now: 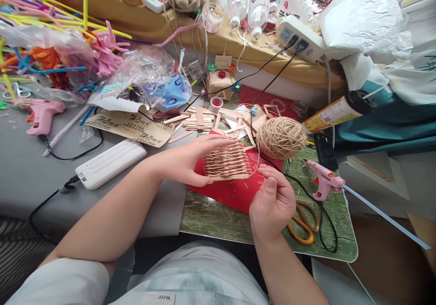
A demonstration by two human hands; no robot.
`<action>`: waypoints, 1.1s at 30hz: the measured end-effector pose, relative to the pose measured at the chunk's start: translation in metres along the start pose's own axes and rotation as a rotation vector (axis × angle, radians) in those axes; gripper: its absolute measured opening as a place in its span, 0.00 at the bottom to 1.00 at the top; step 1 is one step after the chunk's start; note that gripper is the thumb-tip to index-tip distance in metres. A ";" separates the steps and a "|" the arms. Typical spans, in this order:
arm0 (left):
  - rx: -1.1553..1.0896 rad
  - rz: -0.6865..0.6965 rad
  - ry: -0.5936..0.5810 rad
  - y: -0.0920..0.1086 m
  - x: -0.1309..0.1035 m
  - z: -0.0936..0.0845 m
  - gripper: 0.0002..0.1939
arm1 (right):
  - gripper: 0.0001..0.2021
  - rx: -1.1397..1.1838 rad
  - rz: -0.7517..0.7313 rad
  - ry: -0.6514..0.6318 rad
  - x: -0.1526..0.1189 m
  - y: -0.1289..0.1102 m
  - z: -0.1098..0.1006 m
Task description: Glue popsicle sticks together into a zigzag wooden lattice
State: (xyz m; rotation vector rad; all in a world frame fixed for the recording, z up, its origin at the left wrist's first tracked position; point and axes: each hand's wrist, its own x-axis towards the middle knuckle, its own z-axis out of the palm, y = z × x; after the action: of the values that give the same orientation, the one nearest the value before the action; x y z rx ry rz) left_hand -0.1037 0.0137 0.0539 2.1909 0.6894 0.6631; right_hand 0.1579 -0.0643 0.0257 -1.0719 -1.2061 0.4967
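Observation:
My left hand (184, 159) is wrapped round a box-like lattice of stacked wooden craft sticks (226, 162), thumb at its near edge and fingers over the far side. To the right of it, my right hand (272, 200) is closed, thumb against curled fingers, pinching at a thin strand of twine; the exact grip is partly hidden. That strand runs from the ball of jute twine (281, 137) down to the lattice's near right corner. Under the lattice lies a red sheet (235, 198). Orange-handled scissors (303, 225) lie beside my right wrist, their blades hidden.
Loose craft sticks (199, 120) and a small stick box (220, 85) lie beyond. A pink glue gun (325, 180) with its cord is at right, another glue gun (44, 114) at left. A white power bank-like case (111, 163), sandpaper (132, 128) and a cup (335, 110) stand around.

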 end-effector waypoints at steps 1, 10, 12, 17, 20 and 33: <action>0.001 -0.001 0.001 0.000 0.000 0.000 0.52 | 0.04 -0.007 -0.001 -0.009 0.000 0.001 -0.004; 0.090 -0.061 -0.045 0.001 -0.006 -0.010 0.56 | 0.31 -0.176 0.015 -0.382 -0.017 0.021 -0.011; 0.098 -0.069 -0.066 0.003 -0.006 -0.008 0.58 | 0.32 -0.189 0.015 -0.411 -0.016 0.023 -0.008; 0.080 -0.036 -0.024 0.005 -0.003 0.000 0.51 | 0.24 -0.166 0.054 -0.385 -0.010 0.025 -0.006; 0.059 -0.016 0.009 0.008 0.000 0.003 0.47 | 0.21 -0.142 0.068 -0.354 -0.008 0.027 -0.003; 0.399 0.172 0.283 0.017 0.010 0.021 0.09 | 0.22 -0.068 0.149 -0.305 -0.009 0.038 -0.006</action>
State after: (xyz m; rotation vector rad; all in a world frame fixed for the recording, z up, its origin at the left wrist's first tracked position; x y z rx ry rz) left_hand -0.0787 -0.0002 0.0567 2.5707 0.8415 1.0093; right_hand 0.1683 -0.0568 -0.0118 -1.1785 -1.4234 0.7604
